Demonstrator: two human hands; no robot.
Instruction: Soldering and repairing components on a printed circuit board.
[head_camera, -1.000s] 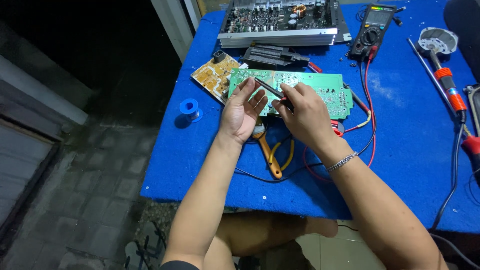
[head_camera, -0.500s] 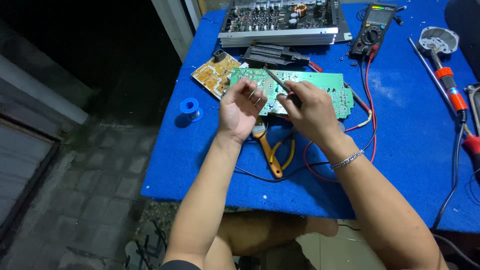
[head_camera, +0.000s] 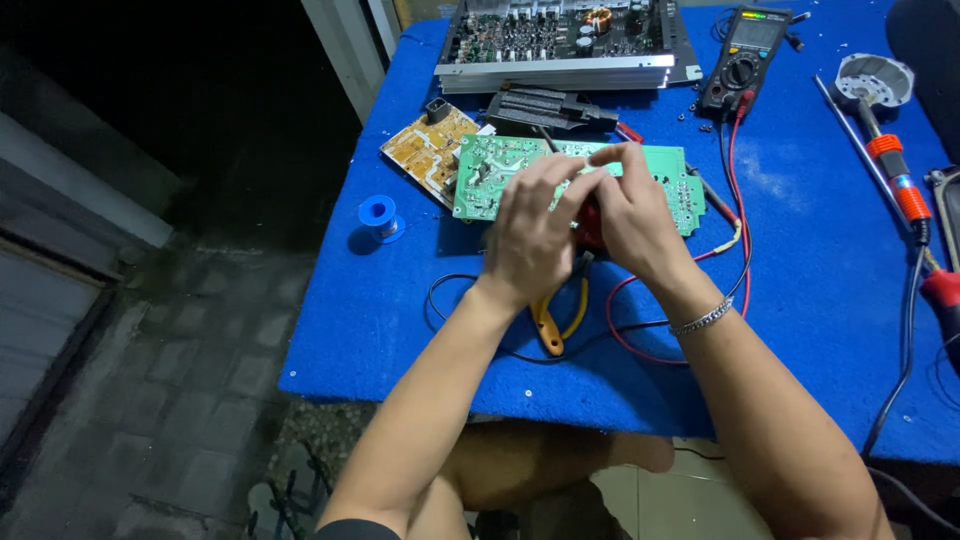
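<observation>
both hands meet over the green board (head_camera: 500, 172), which lies flat on the blue table (head_camera: 800, 300) at about twelve o'clock from the person's lap. the left hand (head_camera: 530, 240) hangs over the board's lower edge with its fingers curled in narrow, and the right hand (head_camera: 635, 215) presses close against it from three o'clock, fingertips pinched together near the top edge; it looks like they share some small thing between them, but the backs of the hands hide it, so i cannot tell what, if anything, is gripped. something red (head_camera: 590, 225) shows in the gap between the hands. a thin dark probe or tool (head_camera: 545, 138) pokes out at twelve o'clock from the knuckles. the board sits bare side up, i judge so its joints can be reached. at ten o'clock from it lies a yellow board (head_camera: 425, 150), touching its corner, and at nine o'clock a blue solder spool (head_camera: 378, 212) stands apart. yellow-handled pliers (head_camera: 548, 325) lie at six o'clock, partly under the left wrist, close enough to grab. a multimeter (head_camera: 745, 60) rests at one o'clock, its red lead (head_camera: 735, 170) and black lead running down toward the hands. an open amplifier chassis (head_camera: 560, 40) sits at twelve o'clock, and a soldering iron (head_camera: 895, 170) lies off at three o'clock, well apart.
</observation>
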